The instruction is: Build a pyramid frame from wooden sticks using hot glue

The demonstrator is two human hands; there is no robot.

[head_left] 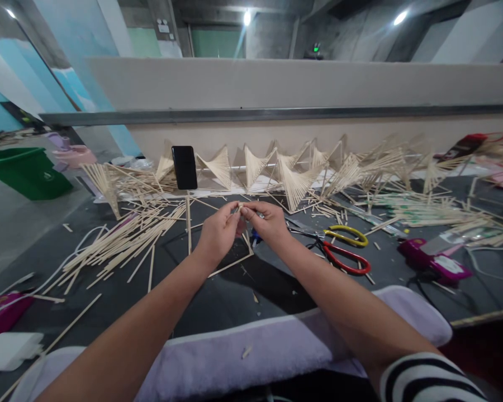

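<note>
My left hand (pixel 220 231) and my right hand (pixel 266 223) meet over the middle of the dark table. Fingers and thumbs of both are closed in a pinch on a small pale piece, seemingly a corner of a frame of thin wooden sticks (pixel 231 264). The frame's lower sticks show beneath and beside my hands; the join itself is mostly covered by fingertips. Just under my right hand sits a small blue object (pixel 255 237), partly hidden. Right of that hand lie scissors with a red handle (pixel 347 259) and another pair with a yellow handle (pixel 349 234).
Loose sticks (pixel 126 240) are heaped on the left. Fan-shaped stick models (pixel 297 178) line the back panel, near an upright black phone (pixel 185 167). Purple corded tools lie at right (pixel 436 261) and left (pixel 4 312). Lilac padding (pixel 251 354) covers the front edge.
</note>
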